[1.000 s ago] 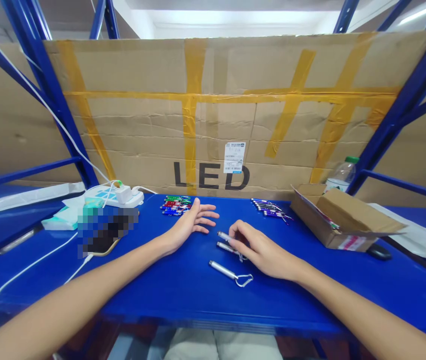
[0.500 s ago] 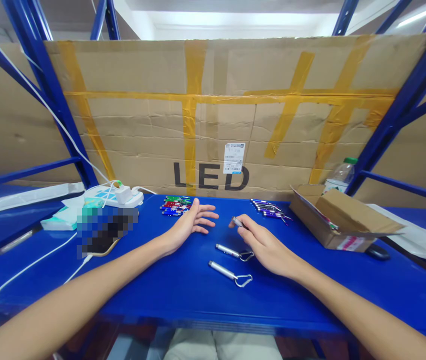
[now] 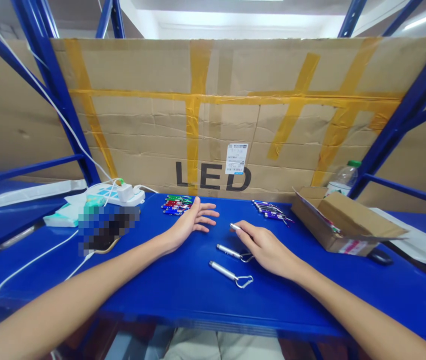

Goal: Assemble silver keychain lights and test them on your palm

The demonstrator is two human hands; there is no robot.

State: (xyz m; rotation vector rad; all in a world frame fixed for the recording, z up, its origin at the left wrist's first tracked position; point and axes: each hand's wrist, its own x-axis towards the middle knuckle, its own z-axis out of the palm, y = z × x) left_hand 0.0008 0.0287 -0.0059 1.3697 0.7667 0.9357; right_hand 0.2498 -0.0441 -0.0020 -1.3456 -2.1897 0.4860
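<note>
My right hand [image 3: 269,247] is closed around a small silver penlight [image 3: 234,227]; its tip sticks out past my fingers and the rest is covered. Just below lies a silver penlight with a carabiner clip [image 3: 228,251], the clip partly behind my right hand. Nearer to me rests another silver penlight with its carabiner [image 3: 223,270]. My left hand [image 3: 188,225] is empty, fingers spread, its edge toward the blue table [image 3: 152,295]. Beyond it sits a group of green, red and blue penlights [image 3: 175,205], partly hidden by the thumb. Several purple and dark penlights [image 3: 271,210] lie at the back right.
An opened cardboard box [image 3: 321,225] stands at the right, with a plastic bottle [image 3: 344,177] behind it and a black object [image 3: 381,256] beside it. At left are a power strip [image 3: 130,196], a phone [image 3: 103,237], a tissue pack [image 3: 62,212] and white cables. A large carton [image 3: 152,125] walls the back.
The penlight in my right hand has tilted slightly, and that hand has dipped a little. My left hand stays spread in nearly the same place. The view has shifted slightly.
</note>
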